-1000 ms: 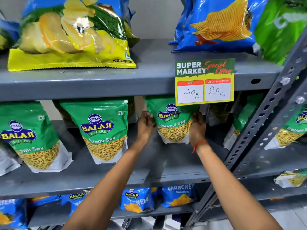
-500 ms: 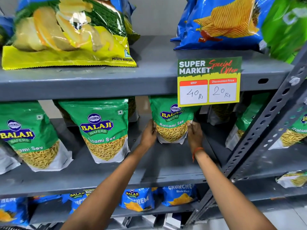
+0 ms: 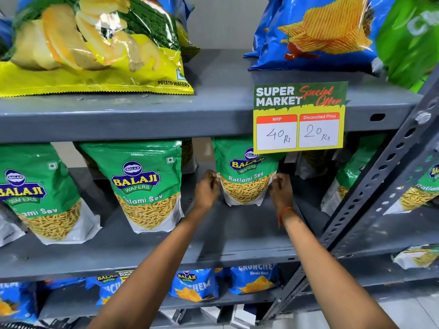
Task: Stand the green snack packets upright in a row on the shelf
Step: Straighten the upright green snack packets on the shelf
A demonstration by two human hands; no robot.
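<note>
Three green Balaji Ratlami Sev packets stand upright on the grey middle shelf: one at the far left, one left of centre, and a third set farther back. My left hand presses the third packet's left edge and my right hand its right edge, so both grip it. Its top is hidden behind the price card. More green packets lean at the right, partly hidden by the upright post.
A yellow-green price card hangs from the upper shelf edge. Yellow wafer bags and blue chip bags sit above. A perforated grey post slants down the right. Blue packets fill the lower shelf.
Both hands have pushed the third packet deeper onto the shelf and slid up along its sides. The camera has moved slightly closer.
</note>
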